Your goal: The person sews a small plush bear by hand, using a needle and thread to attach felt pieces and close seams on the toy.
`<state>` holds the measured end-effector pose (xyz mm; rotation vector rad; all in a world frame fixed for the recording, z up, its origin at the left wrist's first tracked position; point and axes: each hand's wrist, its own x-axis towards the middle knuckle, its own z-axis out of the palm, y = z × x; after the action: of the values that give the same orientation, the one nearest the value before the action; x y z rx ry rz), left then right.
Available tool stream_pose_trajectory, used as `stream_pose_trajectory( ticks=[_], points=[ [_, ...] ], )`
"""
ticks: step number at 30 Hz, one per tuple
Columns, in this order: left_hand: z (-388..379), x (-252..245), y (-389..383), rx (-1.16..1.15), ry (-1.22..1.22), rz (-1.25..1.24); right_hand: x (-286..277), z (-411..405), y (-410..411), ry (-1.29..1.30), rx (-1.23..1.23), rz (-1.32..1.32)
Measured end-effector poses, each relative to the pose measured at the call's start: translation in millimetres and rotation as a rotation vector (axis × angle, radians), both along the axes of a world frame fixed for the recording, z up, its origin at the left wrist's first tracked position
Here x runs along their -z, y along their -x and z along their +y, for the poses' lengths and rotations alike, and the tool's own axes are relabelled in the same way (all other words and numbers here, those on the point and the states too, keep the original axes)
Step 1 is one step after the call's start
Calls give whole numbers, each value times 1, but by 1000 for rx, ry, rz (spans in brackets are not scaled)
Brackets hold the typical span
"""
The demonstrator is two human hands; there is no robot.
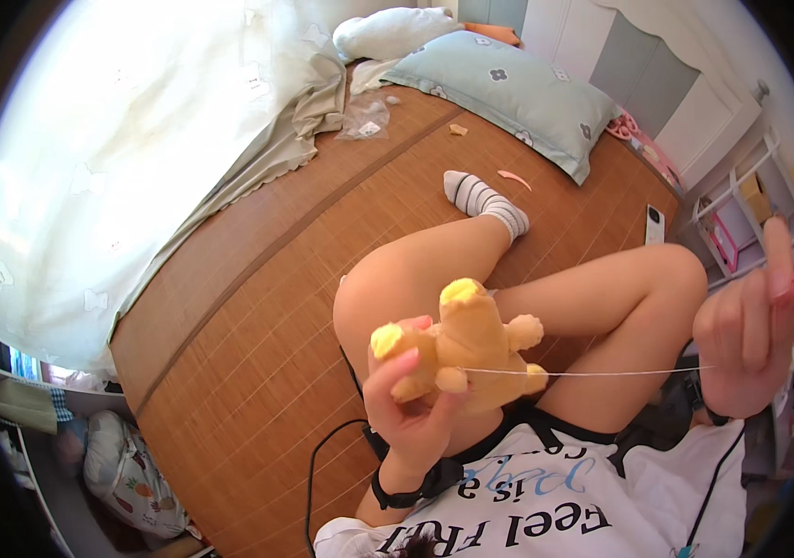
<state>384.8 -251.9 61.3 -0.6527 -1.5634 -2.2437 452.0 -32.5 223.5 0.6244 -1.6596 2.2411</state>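
Observation:
My left hand (407, 415) grips a small tan plush toy (475, 331) with bright yellow tips, its rounded limbs sticking out in several directions. A thin white thread (613, 374) runs taut from the toy's side to my right hand (746, 338), which is raised at the right. Most fingers of that hand are curled and one points upward. Whether a needle sits between its fingers is hidden. Below the toy are my bent bare legs (592, 293), one foot in a striped sock (481, 199).
I sit on a brown woven mat (250, 328). A pale green pillow (501, 97), a phone (655, 224), a pink curved scrap (515, 181), a tan scrap (458, 130) and a clear plastic bag (367, 118) lie on it. A white curtain (125, 174) hangs left; shelves (746, 188) stand right.

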Motion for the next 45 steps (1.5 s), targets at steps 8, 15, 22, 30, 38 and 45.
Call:
stream_pose_trajectory(
  ticks=[8, 15, 22, 30, 38, 45],
  points=[
    [-15, -19, 15, -310, 269, 461, 33, 3, -2, -128, 345, -332],
    [-14, -13, 17, 1, 194, 446, 41, 4, -2, -187, 447, -381],
    [-15, -18, 18, 57, 145, 469, 53, -2, -4, -135, 500, -303],
    [1, -26, 25, -23, 156, 495, 58, -41, 6, -681, 347, -6],
    [12, -40, 33, 13, 286, 290, 56, -32, 35, -959, 428, 324],
    [28, -41, 41, 7, 320, 254, 54, -14, 42, -990, 389, 293]
  ],
)
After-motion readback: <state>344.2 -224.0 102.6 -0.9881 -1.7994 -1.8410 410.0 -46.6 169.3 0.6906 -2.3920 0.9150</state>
